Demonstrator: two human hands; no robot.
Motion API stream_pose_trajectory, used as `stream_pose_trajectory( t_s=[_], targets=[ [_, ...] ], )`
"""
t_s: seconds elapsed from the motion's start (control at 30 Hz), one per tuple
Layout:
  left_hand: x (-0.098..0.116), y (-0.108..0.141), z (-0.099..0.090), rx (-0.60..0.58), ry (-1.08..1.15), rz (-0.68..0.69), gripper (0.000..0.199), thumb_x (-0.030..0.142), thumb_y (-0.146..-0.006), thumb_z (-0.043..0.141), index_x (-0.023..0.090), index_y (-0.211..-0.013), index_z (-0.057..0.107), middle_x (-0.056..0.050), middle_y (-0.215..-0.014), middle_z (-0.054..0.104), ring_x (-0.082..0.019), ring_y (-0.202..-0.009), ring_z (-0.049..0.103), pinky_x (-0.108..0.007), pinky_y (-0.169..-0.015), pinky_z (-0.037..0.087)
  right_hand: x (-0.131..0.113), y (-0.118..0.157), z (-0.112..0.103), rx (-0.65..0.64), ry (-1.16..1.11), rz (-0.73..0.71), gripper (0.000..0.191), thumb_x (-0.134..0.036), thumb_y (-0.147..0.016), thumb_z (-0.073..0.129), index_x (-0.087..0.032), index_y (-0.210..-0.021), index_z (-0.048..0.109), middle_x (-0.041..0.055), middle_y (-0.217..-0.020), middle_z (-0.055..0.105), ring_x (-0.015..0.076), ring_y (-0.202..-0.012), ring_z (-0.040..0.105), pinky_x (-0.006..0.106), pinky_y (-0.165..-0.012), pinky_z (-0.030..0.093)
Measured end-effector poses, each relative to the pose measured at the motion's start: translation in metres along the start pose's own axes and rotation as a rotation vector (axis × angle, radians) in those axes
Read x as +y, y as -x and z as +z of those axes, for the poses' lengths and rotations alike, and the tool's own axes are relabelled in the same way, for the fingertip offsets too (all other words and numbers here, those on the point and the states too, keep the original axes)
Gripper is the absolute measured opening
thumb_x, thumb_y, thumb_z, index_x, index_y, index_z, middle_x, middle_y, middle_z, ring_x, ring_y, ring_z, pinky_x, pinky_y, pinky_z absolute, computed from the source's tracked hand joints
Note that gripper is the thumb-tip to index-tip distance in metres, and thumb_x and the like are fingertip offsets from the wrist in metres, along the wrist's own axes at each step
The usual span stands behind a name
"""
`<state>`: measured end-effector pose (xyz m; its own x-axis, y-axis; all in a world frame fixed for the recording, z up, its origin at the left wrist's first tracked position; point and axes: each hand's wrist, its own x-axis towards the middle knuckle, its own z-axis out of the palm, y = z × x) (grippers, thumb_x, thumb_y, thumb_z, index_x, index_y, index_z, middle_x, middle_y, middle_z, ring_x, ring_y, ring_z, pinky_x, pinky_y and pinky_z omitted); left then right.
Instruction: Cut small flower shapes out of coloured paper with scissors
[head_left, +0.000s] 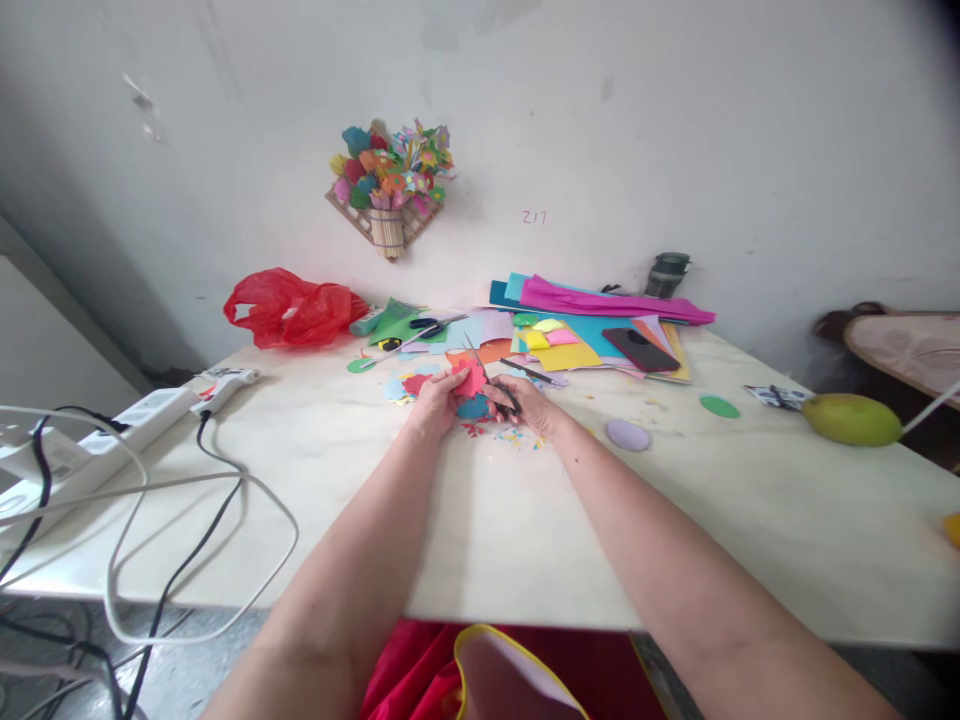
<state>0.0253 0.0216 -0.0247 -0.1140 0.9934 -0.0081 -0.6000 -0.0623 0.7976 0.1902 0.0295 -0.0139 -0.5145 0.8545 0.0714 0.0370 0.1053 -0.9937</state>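
Note:
Between the fingers of my left hand [437,398] is a red paper piece [470,377] with a scalloped, flower-like edge. My right hand [531,402] grips scissors [507,396] with dark handles, their blades pointing up and left beside the red paper. Whether the blades touch the paper I cannot tell. Under the hands lie a blue paper piece [473,407] and small red scraps [474,430]. Tiny coloured clippings [523,438] are scattered just below my right hand. Other cut shapes, light blue and red, rest left of my left hand.
Coloured paper sheets [581,345], a phone [641,349], a pen [527,371] and a second pair of scissors [439,325] lie at the back. A red plastic bag [292,308] stands back left. Power strips [150,415] with loose cables fill the left side. A yellow-green mango-like object [851,419] sits right.

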Motion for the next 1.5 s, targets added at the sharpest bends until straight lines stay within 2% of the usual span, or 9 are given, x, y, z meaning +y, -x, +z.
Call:
stream_pose_trajectory(
  t_s=[0.43,0.77,0.97,1.23,1.5],
  targets=[
    [0.002,0.003,0.004,0.023,0.008,-0.014,0.008,0.006,-0.073,0.074,0.010,-0.069,0.069,-0.004,-0.065,0.071,-0.011,-0.055,0.064,-0.020,-0.056,0.054,0.002,-0.001,0.000,0.016,-0.004,-0.004,0.038,-0.046,-0.072,0.080,-0.016,-0.082,0.059,-0.0032,-0.057,0.061,0.0066,-0.042,0.052,0.015,-0.032,0.027],
    [0.002,0.003,0.006,0.042,-0.015,-0.013,0.012,0.009,-0.070,0.079,0.012,-0.069,0.067,-0.003,-0.064,0.070,-0.010,-0.053,0.064,-0.019,-0.053,0.054,-0.002,-0.001,0.004,0.040,-0.016,0.021,0.037,-0.044,-0.071,0.080,-0.017,-0.078,0.057,-0.0045,-0.053,0.058,0.0072,-0.040,0.050,0.016,-0.031,0.023],
    [0.003,0.003,0.006,0.046,-0.024,-0.024,0.009,0.008,-0.073,0.075,0.011,-0.069,0.068,-0.004,-0.064,0.071,-0.011,-0.053,0.064,-0.019,-0.053,0.054,-0.003,-0.001,0.006,0.045,-0.026,0.012,0.038,-0.044,-0.067,0.082,-0.017,-0.076,0.057,-0.0051,-0.050,0.055,0.0076,-0.039,0.048,0.018,-0.032,0.021],
    [0.002,0.003,0.006,0.065,-0.028,-0.009,0.012,0.009,-0.070,0.079,0.012,-0.069,0.067,-0.002,-0.065,0.071,-0.010,-0.053,0.064,-0.019,-0.053,0.054,-0.008,0.002,0.008,0.038,-0.033,0.001,0.037,-0.043,-0.066,0.081,-0.017,-0.074,0.056,-0.0072,-0.047,0.050,0.0068,-0.039,0.043,0.018,-0.034,0.022],
    [0.002,0.004,0.005,0.075,-0.032,0.048,0.022,0.012,-0.060,0.087,0.014,-0.065,0.066,-0.002,-0.064,0.070,-0.013,-0.056,0.065,-0.024,-0.059,0.055,-0.008,0.001,0.004,0.070,-0.054,0.027,0.038,-0.041,-0.064,0.085,-0.017,-0.077,0.059,-0.0067,-0.050,0.052,0.0069,-0.040,0.043,0.018,-0.036,0.027]
  ],
)
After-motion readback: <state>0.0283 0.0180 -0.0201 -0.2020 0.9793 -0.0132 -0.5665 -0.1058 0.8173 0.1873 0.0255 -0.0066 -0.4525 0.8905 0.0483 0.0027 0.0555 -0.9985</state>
